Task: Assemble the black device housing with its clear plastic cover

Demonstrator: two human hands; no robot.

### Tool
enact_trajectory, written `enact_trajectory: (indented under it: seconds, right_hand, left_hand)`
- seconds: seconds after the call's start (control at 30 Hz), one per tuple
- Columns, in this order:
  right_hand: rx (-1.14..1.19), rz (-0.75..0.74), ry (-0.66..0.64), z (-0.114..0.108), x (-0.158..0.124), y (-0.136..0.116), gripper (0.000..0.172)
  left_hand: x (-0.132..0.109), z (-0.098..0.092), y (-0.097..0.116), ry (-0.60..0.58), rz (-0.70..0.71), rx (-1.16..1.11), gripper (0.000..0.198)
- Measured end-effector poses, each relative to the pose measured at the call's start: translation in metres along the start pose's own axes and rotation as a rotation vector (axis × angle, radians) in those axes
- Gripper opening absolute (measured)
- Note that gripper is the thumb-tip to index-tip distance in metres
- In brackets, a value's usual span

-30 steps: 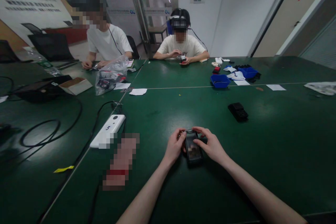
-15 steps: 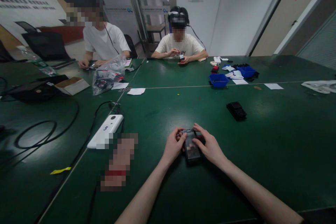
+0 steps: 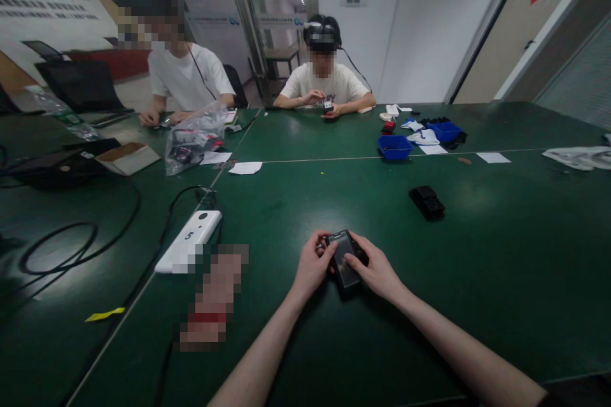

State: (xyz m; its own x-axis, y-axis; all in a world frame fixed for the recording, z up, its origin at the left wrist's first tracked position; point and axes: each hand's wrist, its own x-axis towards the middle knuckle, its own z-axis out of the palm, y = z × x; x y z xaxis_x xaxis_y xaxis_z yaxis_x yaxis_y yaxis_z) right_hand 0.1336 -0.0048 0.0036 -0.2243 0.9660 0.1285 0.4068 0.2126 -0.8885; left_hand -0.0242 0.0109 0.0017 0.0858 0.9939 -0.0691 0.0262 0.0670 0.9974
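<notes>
Between my two hands is a black rectangular case (image 3: pixel 346 272) with a glossy dark face and a small slot at its top end. Its kind is not clear. It slants slightly, its lower end close to the green table. My left hand (image 3: pixel 315 262) is closed round its left edge, thumb on the upper face, fingers curled behind. My right hand (image 3: pixel 377 267) grips the right edge, thumb pressed on the face near the middle. The fingers behind the case are partly hidden. A stack of flat black pieces (image 3: pixel 426 202) lies beyond my right hand.
On the green table (image 3: pixel 296 203), a white power bank (image 3: pixel 188 243) marked 5 and a blurred-out object lie to the left among black cables. Further back are a blue tray (image 3: pixel 394 147), a clear plastic bag (image 3: pixel 193 140) and papers. Two people sit opposite, handling small items.
My right fingers have come down from the top end of the case to its right side. The case has tilted slightly, and its face reflects differently. The view has shifted a little.
</notes>
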Motion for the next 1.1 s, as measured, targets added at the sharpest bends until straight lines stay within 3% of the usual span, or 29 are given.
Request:
enact_trajectory:
  seconds: [0.17,0.3,0.37,0.47,0.6,0.67,0.77,1.1]
  right_hand:
    - [0.12,0.03,-0.007,0.001,-0.001,-0.001,0.048]
    - [0.288,0.071,-0.044,0.004,-0.002,-0.002,0.041]
    - [0.266,0.07,-0.022,0.003,-0.002,-0.004,0.037]
    - [0.076,0.037,0.05,-0.007,-0.001,-0.009,0.033]
    - [-0.328,-0.093,0.184,-0.037,-0.002,-0.01,0.033]
    - [-0.565,-0.135,0.238,-0.054,-0.006,-0.003,0.033]
    - [-0.86,-0.082,0.254,-0.078,-0.017,0.015,0.036]
    - [-1.186,0.043,0.325,-0.129,-0.051,0.062,0.04]
  left_hand:
    - [-0.001,-0.001,0.004,-0.002,0.012,0.006,0.03]
    - [-0.003,0.0,0.007,-0.061,0.018,0.002,0.029]
    - [-0.003,0.001,0.008,-0.089,0.001,-0.006,0.031]
    - [-0.004,0.003,0.009,-0.105,-0.031,-0.029,0.036]
    - [-0.004,0.003,0.007,-0.083,-0.055,-0.064,0.039]
    - [-0.003,0.002,0.005,-0.084,-0.058,-0.06,0.037]
    - [-0.002,0.001,0.002,-0.1,-0.057,-0.04,0.034]
    - [-0.001,0.0,0.001,-0.103,-0.048,-0.013,0.031]
